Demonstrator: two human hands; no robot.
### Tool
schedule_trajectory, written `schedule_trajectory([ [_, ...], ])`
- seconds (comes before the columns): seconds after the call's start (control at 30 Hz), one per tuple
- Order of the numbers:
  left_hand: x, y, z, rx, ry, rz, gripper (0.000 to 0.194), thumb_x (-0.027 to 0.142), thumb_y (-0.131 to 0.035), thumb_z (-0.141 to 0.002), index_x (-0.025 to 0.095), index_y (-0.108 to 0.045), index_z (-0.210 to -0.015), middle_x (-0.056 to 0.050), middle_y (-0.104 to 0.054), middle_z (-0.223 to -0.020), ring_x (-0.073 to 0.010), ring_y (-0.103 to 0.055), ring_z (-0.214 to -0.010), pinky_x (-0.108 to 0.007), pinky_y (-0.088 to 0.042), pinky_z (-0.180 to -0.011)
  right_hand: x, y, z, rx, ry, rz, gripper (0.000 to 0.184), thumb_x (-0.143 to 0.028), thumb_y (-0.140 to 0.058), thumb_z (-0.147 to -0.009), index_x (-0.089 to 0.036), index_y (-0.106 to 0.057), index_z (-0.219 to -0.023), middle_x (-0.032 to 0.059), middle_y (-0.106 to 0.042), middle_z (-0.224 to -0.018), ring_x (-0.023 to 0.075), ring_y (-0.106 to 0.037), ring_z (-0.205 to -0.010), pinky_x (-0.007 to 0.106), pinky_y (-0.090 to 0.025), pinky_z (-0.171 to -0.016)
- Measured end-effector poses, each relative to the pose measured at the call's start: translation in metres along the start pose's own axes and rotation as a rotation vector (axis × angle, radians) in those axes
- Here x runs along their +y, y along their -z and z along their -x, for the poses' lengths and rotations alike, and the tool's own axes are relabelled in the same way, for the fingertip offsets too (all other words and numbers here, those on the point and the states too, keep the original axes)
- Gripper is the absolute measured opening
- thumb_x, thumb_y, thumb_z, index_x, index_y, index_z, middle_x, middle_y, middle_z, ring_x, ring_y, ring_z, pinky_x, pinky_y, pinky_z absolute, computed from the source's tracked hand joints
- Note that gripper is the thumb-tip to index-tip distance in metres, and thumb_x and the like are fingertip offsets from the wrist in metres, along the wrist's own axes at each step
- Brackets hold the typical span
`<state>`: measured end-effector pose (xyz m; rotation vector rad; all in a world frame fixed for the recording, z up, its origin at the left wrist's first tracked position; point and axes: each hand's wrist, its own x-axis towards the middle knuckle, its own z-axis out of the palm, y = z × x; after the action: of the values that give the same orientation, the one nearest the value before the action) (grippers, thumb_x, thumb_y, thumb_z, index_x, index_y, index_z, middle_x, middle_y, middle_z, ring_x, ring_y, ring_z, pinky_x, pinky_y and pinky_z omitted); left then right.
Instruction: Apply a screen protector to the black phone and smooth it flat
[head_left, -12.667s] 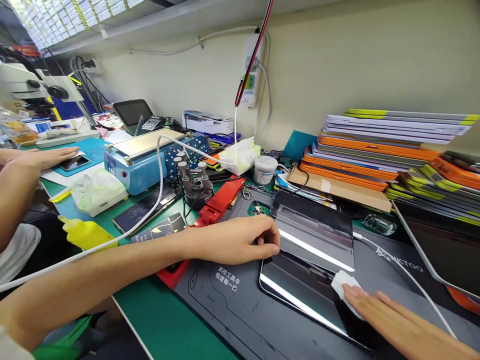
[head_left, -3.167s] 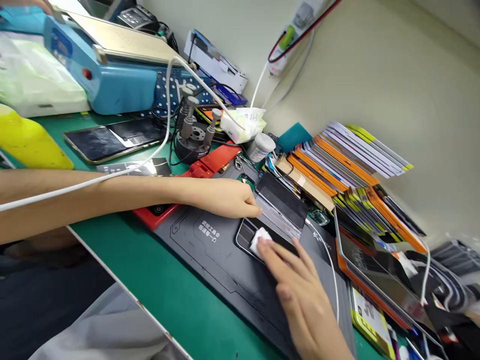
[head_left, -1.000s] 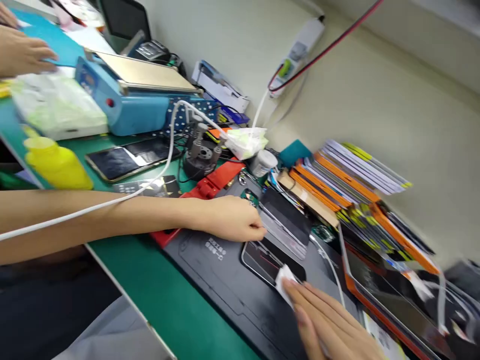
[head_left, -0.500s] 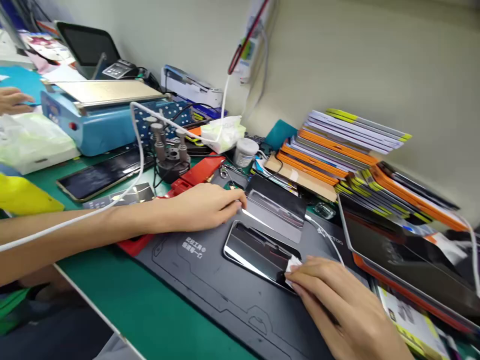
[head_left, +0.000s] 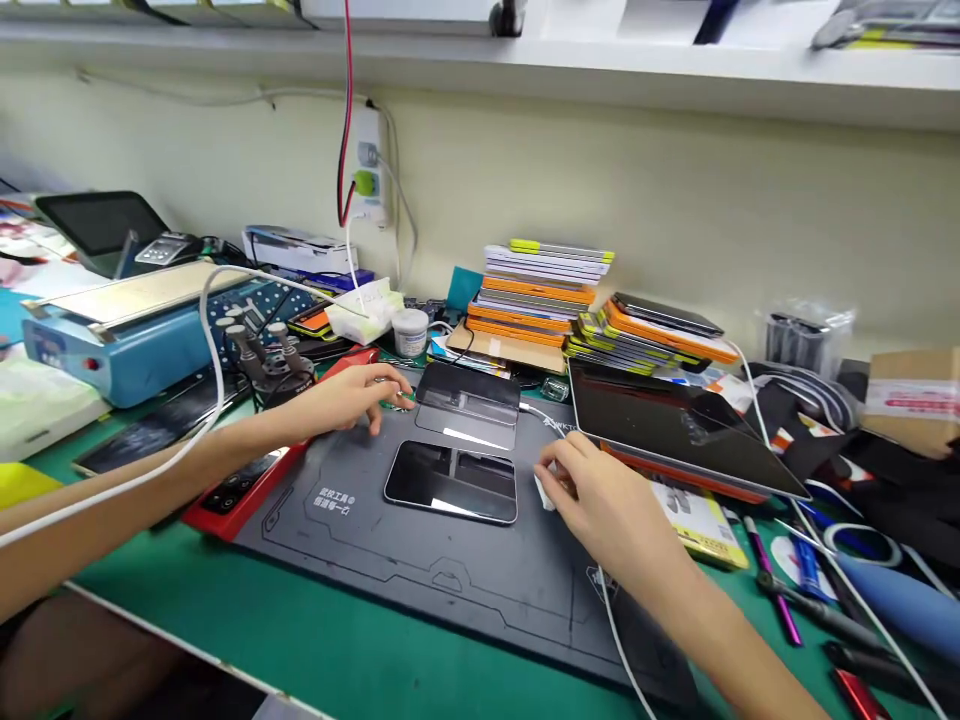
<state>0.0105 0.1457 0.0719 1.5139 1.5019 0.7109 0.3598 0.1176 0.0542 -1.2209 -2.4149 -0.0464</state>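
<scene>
A smartphone (head_left: 450,483) with a glossy dark screen lies face up on the grey work mat (head_left: 360,545). Behind it rests a second flat dark panel (head_left: 469,405), its front part covered by a clear reflective sheet. My right hand (head_left: 589,490) is closed on a small white wipe (head_left: 545,492), just right of the phone and apart from it. To the left of the panel, my left hand (head_left: 360,397) hovers low over the mat, fingers spread and bent, with nothing visible in them. A white cable (head_left: 547,415) runs from the panel's right end behind my right hand.
Stacked flat boxes (head_left: 536,300) stand against the wall, with a large dark tablet-like screen (head_left: 675,430) leaning at right. A red device (head_left: 240,490) borders the mat's left side. Pens and tools (head_left: 810,570) lie right. A white cord (head_left: 214,340) crosses over my left arm.
My right hand has lifted off the phone's right end and moved beside it with the wipe. My left fingers have spread. The view has swung right and up.
</scene>
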Motion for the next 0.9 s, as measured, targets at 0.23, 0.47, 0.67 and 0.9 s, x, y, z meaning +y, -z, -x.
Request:
schedule_trajectory([
  [0.23, 0.001, -0.011, 0.004, 0.020, -0.040, -0.023, 0.033, 0.043, -0.060, -0.092, 0.020, -0.061, -0.117, -0.011, -0.077, -0.129, -0.0122, -0.066, -0.063, -0.021, -0.044, -0.041, -0.009, -0.019, -0.001, -0.002, -0.218, -0.226, 0.039, -0.036, -0.042, -0.110, -0.022, -0.063, -0.140, 0.0119, -0.075, -0.136, 0.0308, -0.066, -0.134, 0.055, -0.050, -0.114],
  [0.47, 0.001, -0.016, 0.004, 0.003, -0.058, 0.063, 0.042, 0.043, -0.068, -0.088, 0.018, -0.064, -0.122, -0.014, -0.075, -0.129, -0.0157, -0.068, -0.075, -0.021, -0.047, -0.046, -0.018, -0.028, -0.006, -0.097, -0.405, -0.518, 0.066, -0.048, -0.053, -0.104, -0.019, -0.045, -0.163, 0.0165, -0.062, -0.156, 0.0343, -0.041, -0.159, 0.064, -0.027, -0.132],
  [0.67, -0.009, -0.008, 0.004, 0.025, -0.062, 0.257, 0.051, 0.042, -0.068, -0.097, 0.021, -0.064, -0.143, -0.015, -0.068, -0.142, -0.0228, -0.069, -0.109, -0.028, -0.060, -0.073, -0.028, -0.024, -0.006, -0.114, -0.536, -0.806, 0.071, -0.054, -0.055, -0.103, -0.026, -0.040, -0.166, 0.0111, -0.058, -0.162, 0.0285, -0.050, -0.154, 0.051, -0.042, -0.127],
  [0.9, -0.013, -0.007, -0.007, -0.100, 0.034, 0.593, 0.029, 0.028, -0.068, -0.103, 0.020, -0.079, -0.129, -0.013, -0.072, -0.141, -0.0156, -0.074, -0.098, -0.020, -0.064, -0.074, -0.029, -0.016, -0.006, -0.070, -0.558, -0.976, 0.069, -0.056, -0.066, -0.101, -0.034, -0.046, -0.164, 0.0061, -0.056, -0.163, 0.0309, -0.044, -0.158, 0.056, -0.036, -0.130],
])
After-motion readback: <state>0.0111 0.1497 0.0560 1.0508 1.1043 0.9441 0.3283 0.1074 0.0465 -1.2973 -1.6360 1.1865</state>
